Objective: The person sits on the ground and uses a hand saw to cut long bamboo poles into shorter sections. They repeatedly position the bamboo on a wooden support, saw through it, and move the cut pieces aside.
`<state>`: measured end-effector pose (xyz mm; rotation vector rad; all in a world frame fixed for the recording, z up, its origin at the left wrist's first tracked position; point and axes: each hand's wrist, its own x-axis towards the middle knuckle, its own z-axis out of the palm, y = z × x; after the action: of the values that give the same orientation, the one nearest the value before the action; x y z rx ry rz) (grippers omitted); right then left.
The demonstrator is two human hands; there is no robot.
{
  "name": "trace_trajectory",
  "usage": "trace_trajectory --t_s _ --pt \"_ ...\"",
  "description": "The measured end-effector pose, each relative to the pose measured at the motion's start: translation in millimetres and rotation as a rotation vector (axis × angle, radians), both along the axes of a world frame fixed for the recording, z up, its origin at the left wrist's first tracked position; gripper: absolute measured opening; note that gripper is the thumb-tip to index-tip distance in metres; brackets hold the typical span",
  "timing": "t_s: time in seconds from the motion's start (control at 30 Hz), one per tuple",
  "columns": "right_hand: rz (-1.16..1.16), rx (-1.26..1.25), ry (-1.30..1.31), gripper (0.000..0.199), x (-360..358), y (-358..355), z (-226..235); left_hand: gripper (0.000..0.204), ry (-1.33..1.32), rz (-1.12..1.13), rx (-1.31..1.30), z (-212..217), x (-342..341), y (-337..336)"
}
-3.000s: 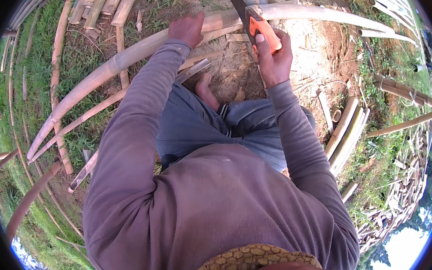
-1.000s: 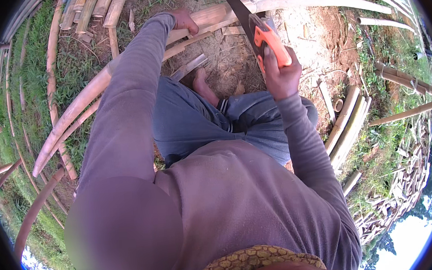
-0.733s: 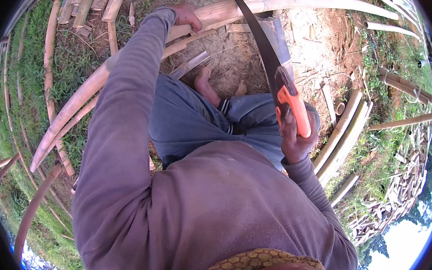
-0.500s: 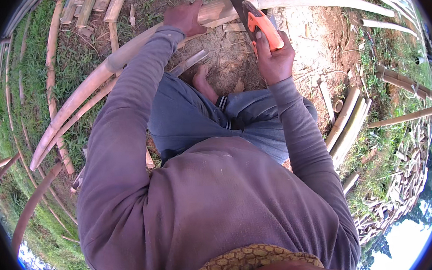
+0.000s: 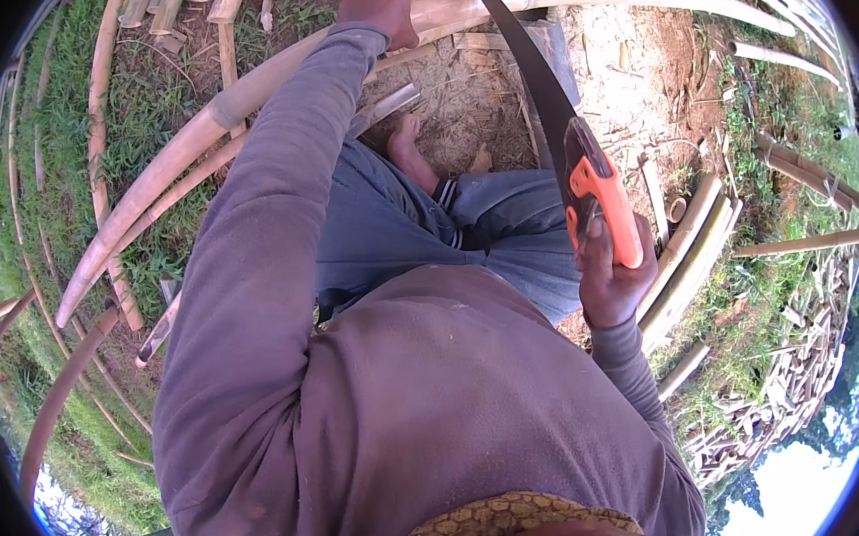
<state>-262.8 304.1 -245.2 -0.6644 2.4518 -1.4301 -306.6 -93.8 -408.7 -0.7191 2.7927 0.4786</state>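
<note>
A long, pale bamboo pole [image 5: 282, 74] runs across the front of me, bending in the view from the lower left to the upper right. My left hand [image 5: 382, 14] is closed over it left of the middle. In my right hand [image 5: 614, 275] is a handsaw [image 5: 547, 90] with an orange handle and a dark, curved blade. The fingers wrap the handle near my right thigh. The blade slants up and left, its far end at the pole, right of my left hand. Whether the teeth touch the bamboo I cannot tell.
Short bamboo pieces [image 5: 682, 250] lie by my right leg, and more cut lengths [image 5: 170, 9] lie at the far left. A bare foot [image 5: 409, 152] rests on the dirt under the pole. A heap of bamboo scraps [image 5: 791, 382] spreads on the right.
My right hand has drawn the saw back toward me and to the right, showing more of the blade. The left hand and pole have shifted slightly in view.
</note>
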Motion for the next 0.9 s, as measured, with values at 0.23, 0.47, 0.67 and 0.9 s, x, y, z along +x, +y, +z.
trace_trajectory --t_s 0.23,0.47,0.67,0.9 --pt "-0.014 -0.049 0.059 0.032 -94 -134 -63 0.057 0.017 -0.033 -0.035 20 -3 17" --pt "-0.023 -0.160 -0.055 0.019 -27 -44 -32 0.065 -0.008 -0.008 0.044 -1 -3 -11" --pt "-0.046 -0.130 -0.032 0.019 -6 0 -22 0.073 -0.115 -0.069 0.130 -4 -15 -16" --pt "-0.002 -0.056 0.118 0.025 -102 -140 -70 0.076 -0.110 -0.088 0.198 18 -17 -9"
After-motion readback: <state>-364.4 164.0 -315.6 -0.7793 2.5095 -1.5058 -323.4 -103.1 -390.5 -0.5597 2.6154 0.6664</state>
